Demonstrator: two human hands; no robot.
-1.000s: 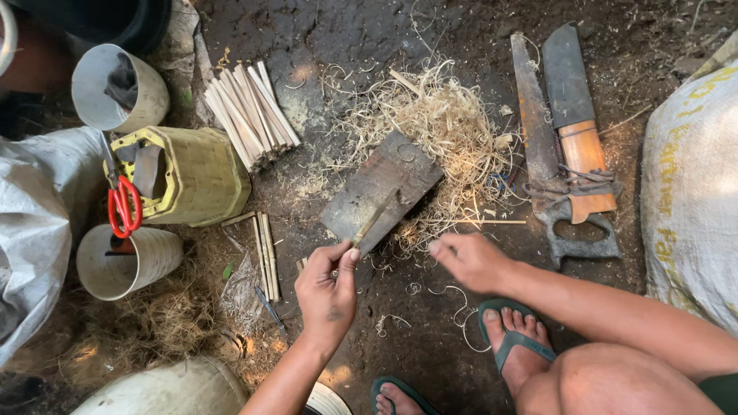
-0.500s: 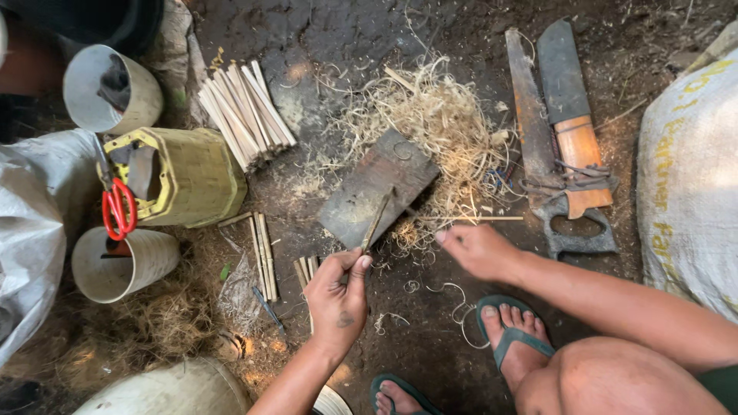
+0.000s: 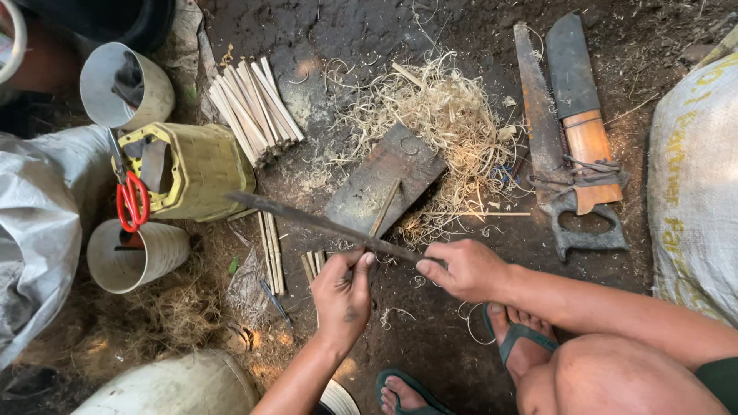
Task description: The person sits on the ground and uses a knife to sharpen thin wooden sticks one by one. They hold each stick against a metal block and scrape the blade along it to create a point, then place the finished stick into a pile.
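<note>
My right hand (image 3: 465,269) grips the handle end of a long dark knife (image 3: 307,221) whose blade reaches up and left over the dirt. My left hand (image 3: 344,290) pinches a thin bamboo stick (image 3: 384,207) just under the blade. The stick's far end rests on a flat wooden block (image 3: 361,196). The blade crosses the stick close to my left fingertips. Pale wood shavings (image 3: 442,115) are heaped behind the block.
A bundle of split sticks (image 3: 252,107) lies at the upper left, with more sticks (image 3: 270,250) near my left hand. A yellow-green can (image 3: 204,169), red scissors (image 3: 131,201), two cut tubes (image 3: 127,84) (image 3: 134,257), a saw (image 3: 542,138), a cleaver (image 3: 580,107) and sacks (image 3: 696,200) surround me.
My hands have shifted slightly toward me and closer together. The long dark blade now shows stretched out to the left across the stick; earlier it was hardly visible.
</note>
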